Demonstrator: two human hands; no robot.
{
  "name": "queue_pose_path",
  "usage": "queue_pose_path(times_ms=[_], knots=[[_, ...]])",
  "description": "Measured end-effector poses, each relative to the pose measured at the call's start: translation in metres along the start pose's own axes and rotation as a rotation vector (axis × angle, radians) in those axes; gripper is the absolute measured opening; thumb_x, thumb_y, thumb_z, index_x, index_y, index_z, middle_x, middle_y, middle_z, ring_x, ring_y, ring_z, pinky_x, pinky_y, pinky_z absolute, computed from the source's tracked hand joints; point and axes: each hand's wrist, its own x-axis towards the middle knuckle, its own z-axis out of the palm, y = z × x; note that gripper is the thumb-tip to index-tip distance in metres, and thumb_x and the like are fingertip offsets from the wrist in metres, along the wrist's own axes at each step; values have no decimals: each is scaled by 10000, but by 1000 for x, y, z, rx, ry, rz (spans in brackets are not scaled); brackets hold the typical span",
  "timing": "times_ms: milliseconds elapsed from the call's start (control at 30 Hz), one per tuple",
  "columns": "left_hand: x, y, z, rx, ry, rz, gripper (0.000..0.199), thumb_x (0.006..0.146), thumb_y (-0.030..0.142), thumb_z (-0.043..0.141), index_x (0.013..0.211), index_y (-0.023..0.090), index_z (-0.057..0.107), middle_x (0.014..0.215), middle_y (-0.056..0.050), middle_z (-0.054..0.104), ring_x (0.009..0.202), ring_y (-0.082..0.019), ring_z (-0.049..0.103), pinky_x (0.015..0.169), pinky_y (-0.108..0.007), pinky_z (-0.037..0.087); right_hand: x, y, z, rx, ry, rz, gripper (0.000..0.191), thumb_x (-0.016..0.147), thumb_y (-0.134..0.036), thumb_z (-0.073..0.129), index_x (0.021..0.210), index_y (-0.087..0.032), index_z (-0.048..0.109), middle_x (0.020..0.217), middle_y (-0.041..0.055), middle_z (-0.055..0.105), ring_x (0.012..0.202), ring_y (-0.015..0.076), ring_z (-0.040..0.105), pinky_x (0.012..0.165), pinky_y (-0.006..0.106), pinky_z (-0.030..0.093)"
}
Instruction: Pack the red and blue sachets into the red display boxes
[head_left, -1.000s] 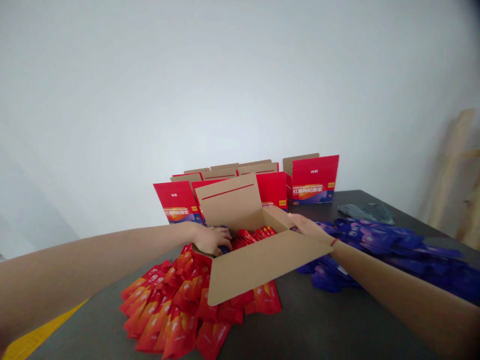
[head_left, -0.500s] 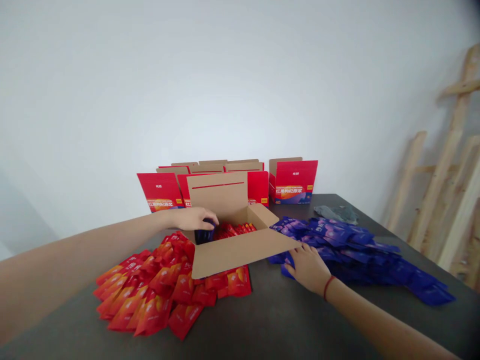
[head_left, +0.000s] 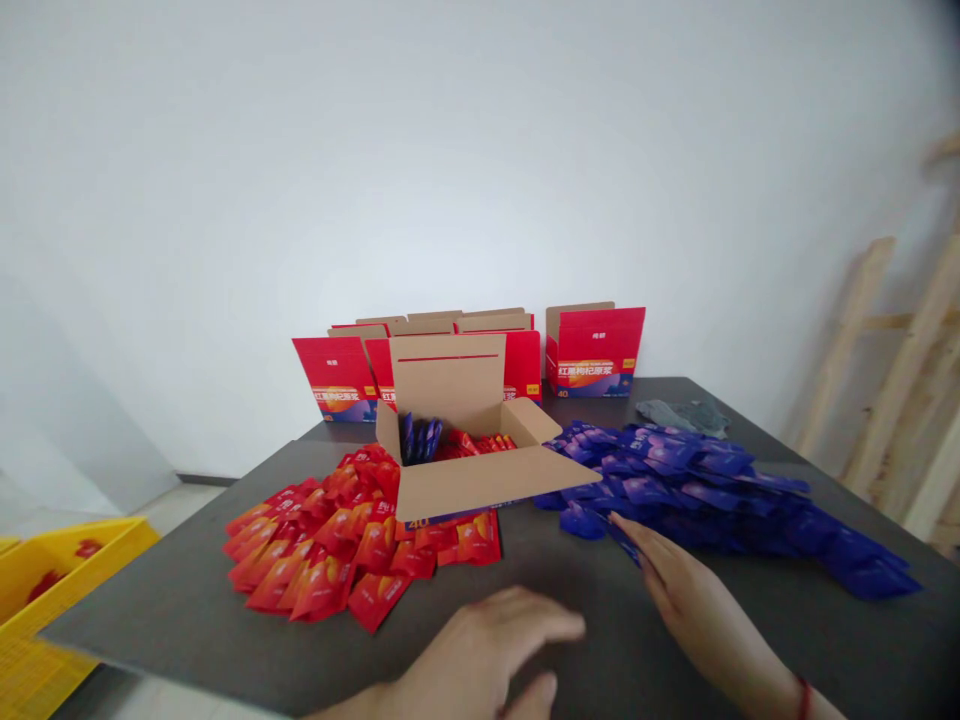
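Far side of table [head_left: 210, 625]: one red box [head_left: 598, 350] alone at right; other red boxes [head_left: 334, 365] clustered left, overlapping too much to count, partly blocked by the open box's raised flap.
Far right: one crumpled grey plastic [head_left: 682, 416], pale wooden frame [head_left: 851, 345].
Near left: one yellow crate [head_left: 139, 540].
Open box [head_left: 495, 478]: one, mid-table, brown inside; blue packets [head_left: 421, 438] at left, red packets [head_left: 480, 443] at right.
Piles: two, glossy; red pile [head_left: 322, 545] left, blue pile [head_left: 690, 485] right.
Left hand [head_left: 487, 645]: near, thumb and fingers parted, empty.
Right hand [head_left: 686, 590]: fingertips against one blue packet [head_left: 619, 541]; cannot tell whether gripping.
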Motion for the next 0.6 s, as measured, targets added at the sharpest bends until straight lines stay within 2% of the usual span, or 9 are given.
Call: queue_pose_path(times_ms=[33,67,133,200,267,333,433,533,600], knots=[[15,-15,9,-72,141,-128,554,830,247,586,1373,290,483,1393,-66,513,1274,-246,476,1093,-408,348,-4,-2,-6,133,3,103,459,888,-265,384,1305,-166,548,1350,96,558,1270,241,492,1105,401,359],[30,-29,17,-184,226,-235,641,804,289,622,1413,249,425,1442,-95,451,1310,-256,434,1102,-421,330,-8,-4,-10,266,2,228,443,884,-326,426,1275,-175,569,1329,95,576,1273,251,488,1111,398,345],[61,-51,27,-468,323,-373,736,761,361,662,1419,173,391,1429,-150,449,1296,-257,447,1063,-403,364,-16,-8,-12,548,-14,483,437,830,-406,525,1199,-187,604,1237,99,640,1206,283,545,1071,407,389],[86,-63,37,-737,306,-418,676,727,442,683,1307,145,503,1292,-160,565,1174,-258,548,931,-370,456,-24,-10,-7,834,-62,646,427,778,-436,599,1134,-201,617,1130,90,691,1075,293,626,984,411,465],[105,-68,49,-919,272,-397,568,672,477,719,1112,133,619,1069,-135,666,961,-242,635,760,-326,499,-30,-12,1,1049,-102,685,391,757,-441,644,1076,-215,626,1070,66,709,998,273,658,944,390,489],[115,-69,59,-991,292,-358,477,617,456,758,944,124,658,879,-96,682,772,-202,639,667,-294,491,-35,-13,10,1115,-113,682,342,742,-439,670,1002,-218,642,1026,48,719,992,256,660,951,362,482],[118,-73,65,-994,405,-326,400,610,423,760,855,128,649,750,-44,650,667,-161,602,654,-279,478,-39,-7,14,1013,-8,759,354,687,-470,686,940,-225,655,960,41,727,1009,259,652,934,345,492],[113,-82,56,-1028,503,-302,313,625,343,726,850,153,622,688,-1,606,649,-145,577,644,-259,460,-38,5,2,943,135,868,374,618,-488,694,903,-249,656,919,45,731,992,277,656,877,360,524],[109,-86,50,-1071,546,-292,211,608,259,681,771,171,579,633,25,551,601,-126,540,624,-250,451,-34,11,-12,992,127,862,324,619,-498,689,825,-250,651,891,59,731,951,282,668,828,366,540]])
